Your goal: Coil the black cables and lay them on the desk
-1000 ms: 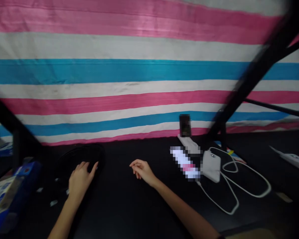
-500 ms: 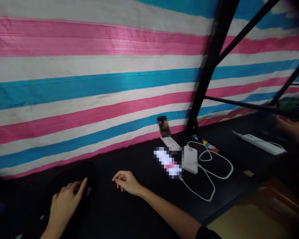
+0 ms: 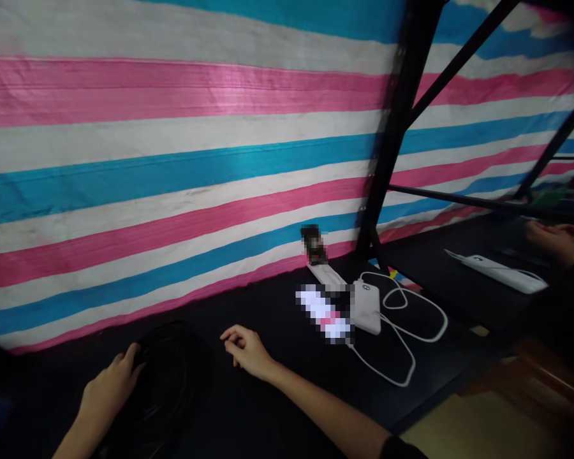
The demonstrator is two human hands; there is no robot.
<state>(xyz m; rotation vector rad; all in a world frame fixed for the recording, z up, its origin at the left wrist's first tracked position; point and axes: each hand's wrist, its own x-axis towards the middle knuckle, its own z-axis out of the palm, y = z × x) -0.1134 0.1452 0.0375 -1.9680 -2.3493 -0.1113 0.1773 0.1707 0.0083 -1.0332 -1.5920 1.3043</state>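
Note:
A dark, rounded black item [image 3: 165, 382] with a faintly shiny rim lies on the black table, too dim for its kind to show. My left hand [image 3: 108, 389] is at its left edge, fingers bent over the rim and closed on it. To the right, my right hand [image 3: 249, 350] rests on the tabletop with loosely curled fingers; nothing shows in them, and it is apart from the black item. Nearest to that hand is a phone-like thing with a lit, pixelated screen [image 3: 323, 312], joined to a white cable [image 3: 387, 379].
A white power bank [image 3: 366, 307] lies beside the lit screen. Behind it stands a pixelated object [image 3: 314, 243]. A striped tarp [image 3: 196, 159] hangs along the back, crossed by a black metal post [image 3: 395, 127]. At the right are another person's hands [image 3: 555, 242] and a white device [image 3: 507, 274].
My left hand has shifted left and its extended finger has bent in, onto the edge of the black item, whose rounded rim now shows more. My right hand has hardly moved.

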